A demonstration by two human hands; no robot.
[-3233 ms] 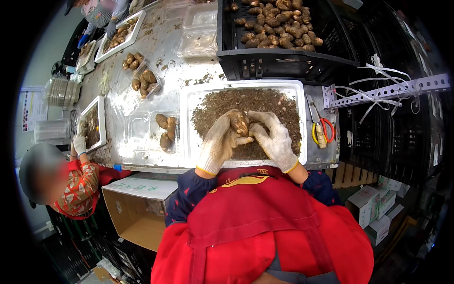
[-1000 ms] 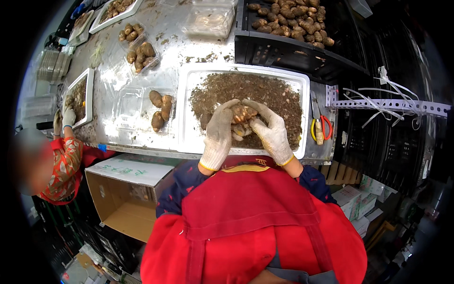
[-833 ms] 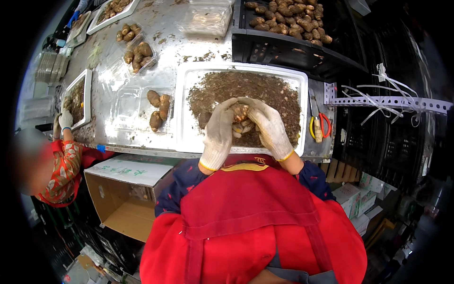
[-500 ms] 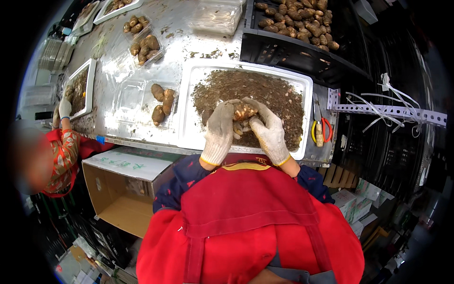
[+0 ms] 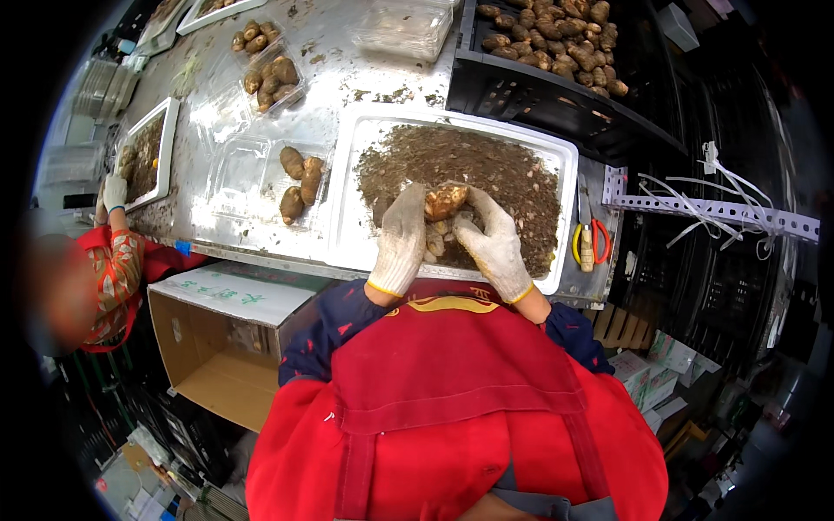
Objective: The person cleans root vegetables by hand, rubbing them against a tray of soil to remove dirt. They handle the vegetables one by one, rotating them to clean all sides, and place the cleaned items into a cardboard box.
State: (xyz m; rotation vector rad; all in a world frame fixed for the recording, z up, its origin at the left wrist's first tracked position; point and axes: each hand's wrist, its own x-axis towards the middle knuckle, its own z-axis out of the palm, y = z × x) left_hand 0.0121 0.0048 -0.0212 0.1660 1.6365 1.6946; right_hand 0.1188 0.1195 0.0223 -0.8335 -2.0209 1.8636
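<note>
My left hand [image 5: 401, 239] and my right hand [image 5: 493, 241], both in cream knit gloves with yellow cuffs, are closed round a brown, knobbly taro corm [image 5: 444, 201] with pale patches. They hold it over the white tray [image 5: 345, 174], whose bottom is covered with loose dark soil and scraps. Right of the tray lie a wooden-handled knife [image 5: 587, 247] and scissors [image 5: 603, 239] with red and yellow handles. Left of the tray, a clear plastic punnet [image 5: 235, 182] has several corms [image 5: 292, 202] in its right part.
A black crate [image 5: 547, 87] heaped with corms stands behind the tray. Stacked clear containers [image 5: 400, 30] and filled punnets [image 5: 270, 82] are farther back. A co-worker [image 5: 113, 282] at left reaches to another tray [image 5: 165, 148]. An open cardboard box [image 5: 230, 373] is below the table's edge.
Over the last seconds the corm has been turned between my hands, and its pale patched side now shows above my fingers. The camera's view has shifted, moving the table upward in the picture.
</note>
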